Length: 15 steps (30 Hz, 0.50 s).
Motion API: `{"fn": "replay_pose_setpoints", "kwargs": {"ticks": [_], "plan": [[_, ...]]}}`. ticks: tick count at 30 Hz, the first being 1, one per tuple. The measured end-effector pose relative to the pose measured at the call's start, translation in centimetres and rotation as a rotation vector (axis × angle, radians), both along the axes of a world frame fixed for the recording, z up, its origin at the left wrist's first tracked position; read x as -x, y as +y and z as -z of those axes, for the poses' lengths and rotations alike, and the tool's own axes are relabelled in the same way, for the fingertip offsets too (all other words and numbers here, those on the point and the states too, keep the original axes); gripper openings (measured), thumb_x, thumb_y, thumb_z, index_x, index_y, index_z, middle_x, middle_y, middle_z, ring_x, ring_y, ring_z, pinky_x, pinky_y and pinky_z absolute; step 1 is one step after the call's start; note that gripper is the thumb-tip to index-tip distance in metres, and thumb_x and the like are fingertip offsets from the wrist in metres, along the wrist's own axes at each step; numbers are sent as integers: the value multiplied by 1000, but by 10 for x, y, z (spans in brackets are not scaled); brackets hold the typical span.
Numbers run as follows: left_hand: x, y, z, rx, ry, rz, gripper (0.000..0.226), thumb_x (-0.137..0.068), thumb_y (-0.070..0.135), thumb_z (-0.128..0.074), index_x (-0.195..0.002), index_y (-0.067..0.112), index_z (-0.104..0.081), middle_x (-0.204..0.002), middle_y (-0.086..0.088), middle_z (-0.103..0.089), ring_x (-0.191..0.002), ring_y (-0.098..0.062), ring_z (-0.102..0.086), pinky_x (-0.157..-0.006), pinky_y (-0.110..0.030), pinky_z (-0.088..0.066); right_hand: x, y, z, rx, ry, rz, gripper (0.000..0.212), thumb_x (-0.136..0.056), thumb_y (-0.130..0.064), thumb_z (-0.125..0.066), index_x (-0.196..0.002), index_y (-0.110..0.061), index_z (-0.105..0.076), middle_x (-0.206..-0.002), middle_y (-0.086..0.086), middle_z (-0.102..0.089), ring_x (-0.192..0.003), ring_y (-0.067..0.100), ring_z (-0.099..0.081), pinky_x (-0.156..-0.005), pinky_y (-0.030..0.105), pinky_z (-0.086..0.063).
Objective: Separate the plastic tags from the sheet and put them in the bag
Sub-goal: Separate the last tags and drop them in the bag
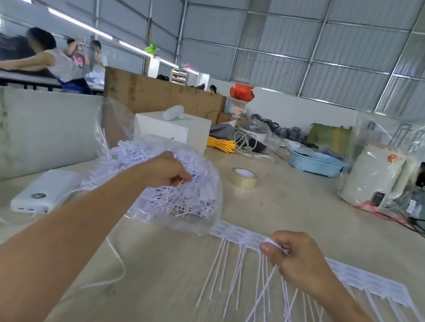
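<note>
Sheet of plastic tags (348, 275) flat on table (293, 216), stretching rightward from bag edge, thin tails pointing toward camera. Right hand (298, 260) over sheet middle, thumb and fingers pinching one tag (272, 242) at head end. Clear bag (175, 183) left of sheet, full of loose tags. Left hand (170, 170) inside bag mouth, fingers curled on thin tag tail. Tape roll (243, 177) beyond bag; white power bank (46, 190) at left.

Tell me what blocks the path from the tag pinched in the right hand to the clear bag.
Nothing visible does. The right hand pinches a white plastic tag on the sheet of joined white tags; only bare table lies before the clear plastic bag, where the left hand rests.
</note>
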<state>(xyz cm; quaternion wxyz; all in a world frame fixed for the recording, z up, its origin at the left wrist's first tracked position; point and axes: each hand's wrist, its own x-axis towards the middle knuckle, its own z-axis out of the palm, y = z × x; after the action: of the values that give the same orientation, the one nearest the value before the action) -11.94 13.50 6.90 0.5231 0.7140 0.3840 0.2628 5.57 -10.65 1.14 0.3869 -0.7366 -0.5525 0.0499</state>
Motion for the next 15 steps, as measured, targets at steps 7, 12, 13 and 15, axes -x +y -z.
{"fn": "replay_pose_setpoints", "kwargs": {"ticks": [7, 12, 13, 15], "plan": [[-35, 27, 11, -435, 254, -206, 28, -87, -3, -51, -114, -6, -55, -103, -18, -59, -95, -33, -58, -81, -34, -45, -12, -10, 8, 10, -41, 30, 30, -85, -16, -65, -67, 7, -58, -58, 6, -47, -52, 11, -41, -54, 27, -33], [-40, 15, 15, -747, 666, -135, 32, -90, 4, -46, -121, -3, -48, -124, -17, -53, -118, -30, -49, -98, -35, -40, -14, -11, 10, 34, -14, 24, 31, -87, -18, -63, -70, 8, -59, -60, 11, -51, -44, 7, -41, -51, 24, -34], [-38, 9, 13, -816, 755, -109, 32, -91, 8, -44, -121, -1, -48, -125, -16, -52, -119, -29, -48, -100, -34, -38, -14, -12, 9, 40, 1, 20, 31, -88, -17, -63, -71, 8, -60, -60, 13, -53, -40, 4, -40, -49, 22, -34], [-31, -12, 4, -904, 946, -13, 30, -92, 11, -41, -119, 1, -51, -125, -15, -52, -117, -30, -49, -101, -35, -39, -12, -12, 8, 34, 36, 11, 29, -89, -16, -62, -70, 7, -61, -61, 15, -56, -36, 4, -42, -45, 19, -35]]}}
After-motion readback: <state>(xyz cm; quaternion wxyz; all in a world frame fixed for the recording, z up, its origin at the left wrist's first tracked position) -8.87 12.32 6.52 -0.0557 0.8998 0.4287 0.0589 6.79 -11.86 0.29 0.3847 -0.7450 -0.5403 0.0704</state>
